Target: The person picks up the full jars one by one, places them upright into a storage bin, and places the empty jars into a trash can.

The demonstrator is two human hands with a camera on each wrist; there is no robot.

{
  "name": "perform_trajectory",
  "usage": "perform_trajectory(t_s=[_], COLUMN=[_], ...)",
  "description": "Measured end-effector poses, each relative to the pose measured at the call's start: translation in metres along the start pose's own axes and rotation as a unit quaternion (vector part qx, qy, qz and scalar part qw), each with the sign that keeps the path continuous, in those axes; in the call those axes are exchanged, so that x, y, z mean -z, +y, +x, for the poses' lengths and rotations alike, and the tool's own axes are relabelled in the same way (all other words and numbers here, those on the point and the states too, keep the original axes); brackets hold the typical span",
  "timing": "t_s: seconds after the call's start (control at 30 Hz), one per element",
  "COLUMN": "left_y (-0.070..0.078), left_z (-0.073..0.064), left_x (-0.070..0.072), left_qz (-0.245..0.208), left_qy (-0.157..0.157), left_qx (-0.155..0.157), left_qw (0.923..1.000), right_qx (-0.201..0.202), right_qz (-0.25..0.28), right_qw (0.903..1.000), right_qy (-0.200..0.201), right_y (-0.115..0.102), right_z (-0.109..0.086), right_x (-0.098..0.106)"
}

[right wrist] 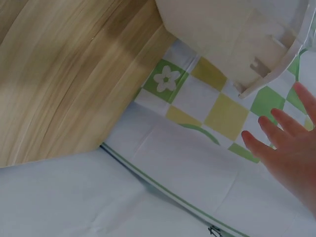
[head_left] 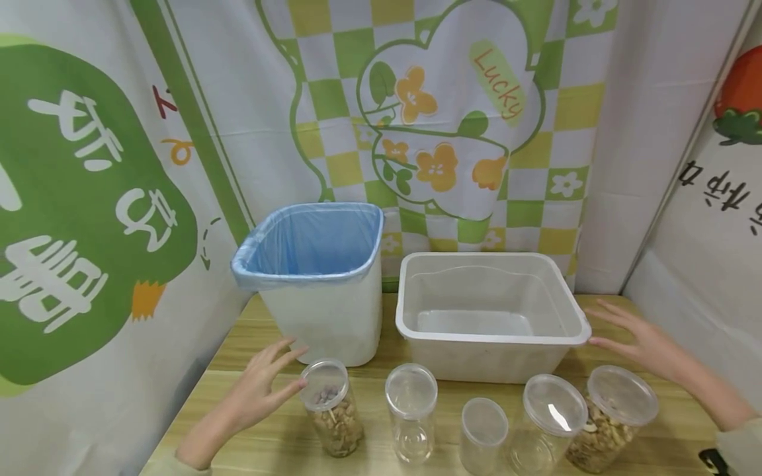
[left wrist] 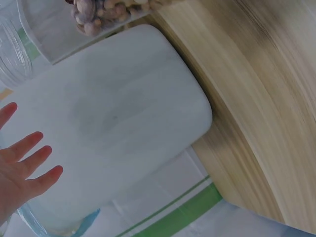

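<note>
My left hand [head_left: 260, 383], fingers spread and holding nothing, is just left of a clear lidded jar of nuts [head_left: 335, 410]. In the left wrist view its fingers [left wrist: 33, 160] overlap the white bin [left wrist: 123, 108]. On the other side my right hand [head_left: 645, 340] reaches to the right rim of a white plastic tub [head_left: 476, 360], fingers extended and nothing in its grip. The right wrist view has that hand [right wrist: 291, 143] beside the tub's outer wall [right wrist: 222, 39]. Below the right hand stands a second lidded jar of nuts [head_left: 613, 416].
A clear lidded jar [head_left: 412, 413], a smaller one [head_left: 483, 433] and a wider one [head_left: 546, 423] stand between the nut jars, looking empty. Behind them the white bin [head_left: 351, 317] has a blue liner [head_left: 309, 238]. Printed cloth [head_left: 446, 132] hangs around the wooden table [head_left: 238, 360].
</note>
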State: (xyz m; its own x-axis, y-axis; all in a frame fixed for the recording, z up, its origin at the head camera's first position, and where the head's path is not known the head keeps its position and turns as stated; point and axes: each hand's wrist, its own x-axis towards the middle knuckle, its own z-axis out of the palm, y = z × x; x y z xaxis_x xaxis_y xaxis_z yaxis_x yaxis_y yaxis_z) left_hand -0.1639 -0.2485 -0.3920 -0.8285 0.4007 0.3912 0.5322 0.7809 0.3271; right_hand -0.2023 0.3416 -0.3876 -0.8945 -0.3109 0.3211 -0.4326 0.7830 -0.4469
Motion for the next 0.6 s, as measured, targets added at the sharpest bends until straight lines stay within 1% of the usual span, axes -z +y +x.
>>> perform_trajectory(t_s=[0.1, 0.2, 0.4, 0.5, 0.6], left_y=[0.005, 0.009, 0.015, 0.016, 0.017], left_z=[0.0, 0.001, 0.002, 0.002, 0.003], left_x=[-0.004, -0.007, -0.014, -0.018, -0.022], left_qz=[-0.015, -0.035, -0.074, -0.09, -0.099], left_qy=[0.012, 0.012, -0.003, -0.009, -0.01], left_qx=[-0.011, -0.013, 0.001, 0.013, 0.021], left_qw=[0.9998, 0.9992, 0.9972, 0.9958, 0.9949], right_qx=[0.008, 0.009, 0.003, 0.005, -0.002], right_qz=[-0.002, -0.005, -0.018, -0.007, 0.008], right_qw=[0.9999, 0.9999, 0.9997, 0.9999, 0.9999], right_qy=[0.007, 0.01, 0.016, 0.013, 0.008], right_y=[-0.004, -0.006, -0.008, -0.008, -0.008], right_z=[0.004, 0.008, 0.014, 0.015, 0.016], right_x=[-0.003, -0.006, -0.012, -0.014, -0.016])
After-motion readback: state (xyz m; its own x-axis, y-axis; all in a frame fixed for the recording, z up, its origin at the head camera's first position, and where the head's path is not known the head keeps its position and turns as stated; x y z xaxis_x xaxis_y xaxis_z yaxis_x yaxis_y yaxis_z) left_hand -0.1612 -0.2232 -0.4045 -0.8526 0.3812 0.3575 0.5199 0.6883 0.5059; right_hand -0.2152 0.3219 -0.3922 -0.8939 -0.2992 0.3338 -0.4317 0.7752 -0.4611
